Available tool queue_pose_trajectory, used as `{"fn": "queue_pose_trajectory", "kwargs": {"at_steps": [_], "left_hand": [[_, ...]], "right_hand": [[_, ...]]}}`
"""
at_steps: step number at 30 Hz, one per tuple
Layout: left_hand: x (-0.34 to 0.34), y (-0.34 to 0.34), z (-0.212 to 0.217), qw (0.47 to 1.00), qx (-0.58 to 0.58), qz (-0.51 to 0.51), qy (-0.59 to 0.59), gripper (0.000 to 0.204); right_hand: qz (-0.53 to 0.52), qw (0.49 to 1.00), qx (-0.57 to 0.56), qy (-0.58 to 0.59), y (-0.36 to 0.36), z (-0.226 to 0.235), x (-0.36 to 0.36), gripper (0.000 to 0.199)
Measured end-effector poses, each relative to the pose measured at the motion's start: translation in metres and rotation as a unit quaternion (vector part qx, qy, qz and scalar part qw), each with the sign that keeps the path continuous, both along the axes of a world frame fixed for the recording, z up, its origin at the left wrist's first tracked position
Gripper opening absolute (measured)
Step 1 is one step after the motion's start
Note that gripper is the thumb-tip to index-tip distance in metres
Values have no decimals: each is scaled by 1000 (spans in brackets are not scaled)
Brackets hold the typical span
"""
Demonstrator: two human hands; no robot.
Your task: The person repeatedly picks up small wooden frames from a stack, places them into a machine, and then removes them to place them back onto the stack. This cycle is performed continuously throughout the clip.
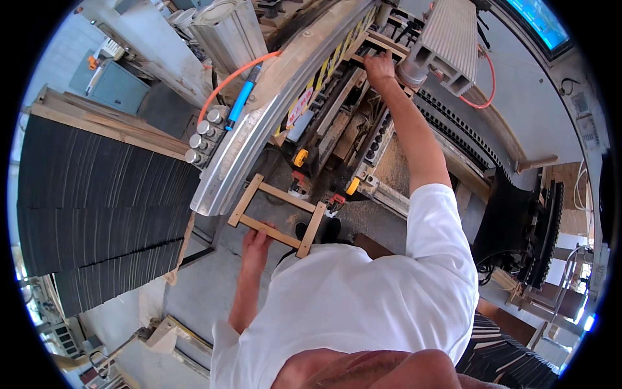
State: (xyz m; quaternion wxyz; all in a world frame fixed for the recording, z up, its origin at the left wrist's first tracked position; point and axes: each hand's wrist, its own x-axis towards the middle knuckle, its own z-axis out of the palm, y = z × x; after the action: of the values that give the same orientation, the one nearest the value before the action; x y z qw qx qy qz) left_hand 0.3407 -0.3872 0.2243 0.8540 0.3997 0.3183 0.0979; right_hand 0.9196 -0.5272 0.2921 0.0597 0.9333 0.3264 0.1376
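My left hand (258, 240) grips a light wooden frame (285, 196) by its near long bar. The frame is a rectangle whose two end bars stick out past the long ones, with dark dots at the joints. It hangs in front of my body, apart from the machine. My right arm is stretched far forward. There my right hand (380, 67) has its fingers curled at the near side of a second wooden frame (387, 43), which lies in the machine (350, 126). The fingertips are partly hidden.
A curved metal beam (249, 129) with a blue pen-like tool (243, 97) and an orange hose runs at the left. Yellow knobs (300, 157) sit at the machine's near end. A tall stack of black-edged boards (103, 194) stands left. A ridged metal housing (447, 39) overhangs the right hand's area.
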Motion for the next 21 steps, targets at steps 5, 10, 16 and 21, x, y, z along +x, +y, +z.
{"fn": "queue_pose_trajectory", "kwargs": {"at_steps": [5, 10, 16, 21], "left_hand": [[-10, 0, 2, 999, -16, 20, 21, 36], [-8, -4, -9, 999, -17, 31, 40, 40], [-7, -2, -22, 997, 1, 58, 51, 39], [-18, -15, -25, 990, 19, 114, 77, 36]], "right_hand": [[29, 995, -87, -47, 1, -14, 33, 21], [19, 995, -77, 64, 11, 5, 38, 21], [15, 994, -30, 104, 3, 27, 27, 18], [-1, 990, -52, 133, 10, 30, 26, 22]]}}
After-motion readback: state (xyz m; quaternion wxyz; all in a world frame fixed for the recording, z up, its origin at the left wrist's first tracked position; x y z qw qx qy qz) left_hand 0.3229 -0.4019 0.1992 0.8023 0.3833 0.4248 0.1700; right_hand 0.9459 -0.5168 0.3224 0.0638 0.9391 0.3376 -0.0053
